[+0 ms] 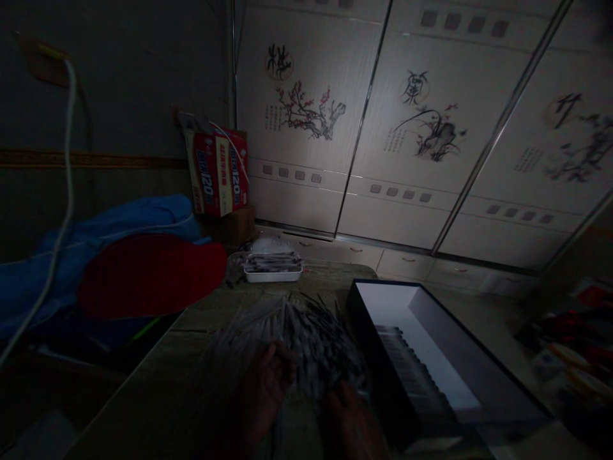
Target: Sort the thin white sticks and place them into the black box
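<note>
A loose pile of slender pen-like sticks [316, 338], some pale and some dark, spreads over the table in dim light. At the pile's near left side is my left hand [268, 383], its fingers curled together; what they hold, if anything, is too dark to make out. My right hand [349, 409] reaches down at the near right edge of the pile, its fingertips blurred among the sticks. Beside it on the right stands a dark-rimmed box [445, 319] with a white inside. A row of clear sticks with dark ends [412, 364] lies along its left part.
A white tray [272, 276] of similar sticks sits at the table's [201, 319] far side. Left are a red round cushion [153, 275], blue cloth [134, 217] and a hanging white cable [69, 160]. Behind stand a red carton [218, 169] and a sliding-door wardrobe [306, 153].
</note>
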The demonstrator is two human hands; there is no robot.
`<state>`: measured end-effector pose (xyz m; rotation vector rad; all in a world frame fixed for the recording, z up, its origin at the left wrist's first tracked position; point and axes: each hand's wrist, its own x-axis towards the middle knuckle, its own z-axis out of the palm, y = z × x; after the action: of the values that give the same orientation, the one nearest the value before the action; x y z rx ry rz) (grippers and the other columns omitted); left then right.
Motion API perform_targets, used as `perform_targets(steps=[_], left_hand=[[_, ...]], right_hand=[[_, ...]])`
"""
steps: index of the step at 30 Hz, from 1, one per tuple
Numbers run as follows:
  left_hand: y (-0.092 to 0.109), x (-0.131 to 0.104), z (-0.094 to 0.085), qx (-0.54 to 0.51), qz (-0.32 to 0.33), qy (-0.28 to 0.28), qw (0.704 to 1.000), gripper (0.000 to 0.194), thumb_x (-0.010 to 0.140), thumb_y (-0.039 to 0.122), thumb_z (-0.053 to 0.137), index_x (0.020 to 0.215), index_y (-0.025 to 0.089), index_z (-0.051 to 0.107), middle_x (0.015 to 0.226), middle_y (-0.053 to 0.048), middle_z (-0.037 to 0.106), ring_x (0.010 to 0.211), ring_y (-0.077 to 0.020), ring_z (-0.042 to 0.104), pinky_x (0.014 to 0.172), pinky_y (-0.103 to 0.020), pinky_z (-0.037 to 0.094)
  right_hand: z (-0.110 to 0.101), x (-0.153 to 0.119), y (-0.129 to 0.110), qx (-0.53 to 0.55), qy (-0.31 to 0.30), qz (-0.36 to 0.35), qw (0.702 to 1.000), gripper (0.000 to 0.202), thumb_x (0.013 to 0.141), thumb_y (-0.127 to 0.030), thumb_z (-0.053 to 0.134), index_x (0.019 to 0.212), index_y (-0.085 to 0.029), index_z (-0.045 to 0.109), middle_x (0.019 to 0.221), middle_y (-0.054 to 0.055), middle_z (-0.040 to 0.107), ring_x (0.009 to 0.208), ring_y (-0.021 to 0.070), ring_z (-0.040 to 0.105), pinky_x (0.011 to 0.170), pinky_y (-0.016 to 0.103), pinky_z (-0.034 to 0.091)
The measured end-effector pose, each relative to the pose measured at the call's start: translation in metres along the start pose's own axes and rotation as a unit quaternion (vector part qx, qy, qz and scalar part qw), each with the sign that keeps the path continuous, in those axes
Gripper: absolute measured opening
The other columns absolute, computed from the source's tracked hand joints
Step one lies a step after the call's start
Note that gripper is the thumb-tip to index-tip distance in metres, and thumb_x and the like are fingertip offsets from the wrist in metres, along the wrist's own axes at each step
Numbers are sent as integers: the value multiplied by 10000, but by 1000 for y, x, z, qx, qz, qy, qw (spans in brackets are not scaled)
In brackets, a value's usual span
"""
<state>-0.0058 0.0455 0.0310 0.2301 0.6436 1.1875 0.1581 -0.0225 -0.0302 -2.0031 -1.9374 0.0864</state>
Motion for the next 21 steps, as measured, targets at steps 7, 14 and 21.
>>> perform_targets(steps=[7,14,21], left_hand=[[-11,20,-20,107,69,-33,991,367,583,379,857,794,153,661,698,-31,751,655,-184,711,602,-281,563],[-14,30,-28,222,142,10,965,539,511,591,814,781,155,650,657,-46,753,607,-214,710,579,-316,577],[-22,32,-31,264,152,-18,952,474,559,567,802,763,167,653,590,-39,730,524,-207,688,523,-309,567]], right_hand=[[-21,11,-2,297,104,-2,949,147,853,-299,490,847,-218,612,732,9,635,652,161,612,603,221,443],[-18,26,-30,420,148,54,893,195,845,-357,525,848,-196,636,754,17,667,696,164,630,618,216,477],[0,19,-37,467,201,105,855,225,790,-417,596,846,-216,677,707,0,686,649,158,623,585,208,444]])
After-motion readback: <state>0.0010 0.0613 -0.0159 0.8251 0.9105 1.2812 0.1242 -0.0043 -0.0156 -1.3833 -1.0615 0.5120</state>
